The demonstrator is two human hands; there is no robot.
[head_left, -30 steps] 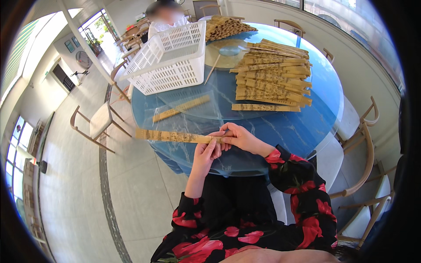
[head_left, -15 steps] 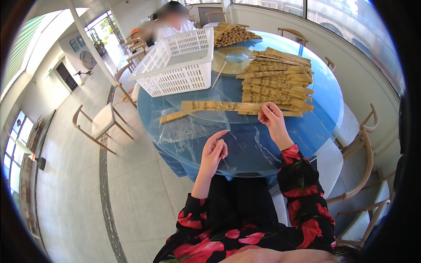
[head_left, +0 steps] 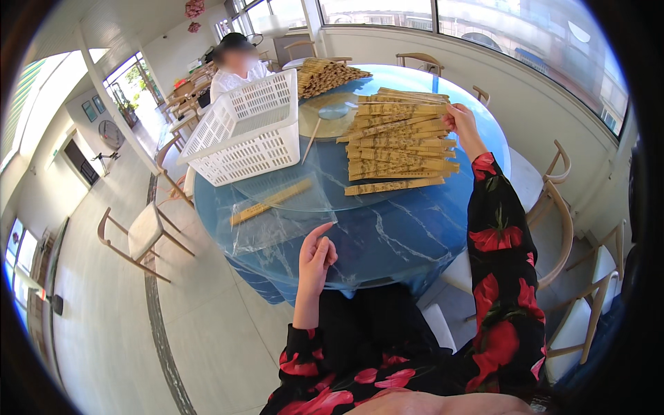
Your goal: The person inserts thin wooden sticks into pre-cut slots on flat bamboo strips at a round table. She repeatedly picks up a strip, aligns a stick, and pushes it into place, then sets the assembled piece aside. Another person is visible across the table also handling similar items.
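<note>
Long, narrow yellow-brown packets with dark printing lie in a fanned pile [head_left: 401, 149] on the glass turntable of a round blue table. At the far right end of this pile, my right hand [head_left: 461, 123] pinches the end of a packet among the upper ones. Lower and nearer, my left hand [head_left: 317, 257] hovers by the table's front edge, holding nothing; its index finger is stretched out and the others are curled. Beyond it a clear plastic bag [head_left: 280, 221] lies flat, with one yellow-brown packet [head_left: 271, 202] on or in it; which, I cannot tell.
A white slotted plastic basket [head_left: 242, 149] stands at the left. Behind it are a second packet pile [head_left: 328, 76] and a seated person [head_left: 235, 72]. A thin pale stick [head_left: 311, 142] lies beside the basket. Wooden chairs [head_left: 142, 238] stand around the table [head_left: 415, 228].
My right hand has moved away from me to the pile's far right end. The packet it held level above the pile's front edge is gone from there. The view has shifted; my left hand keeps its pose.
</note>
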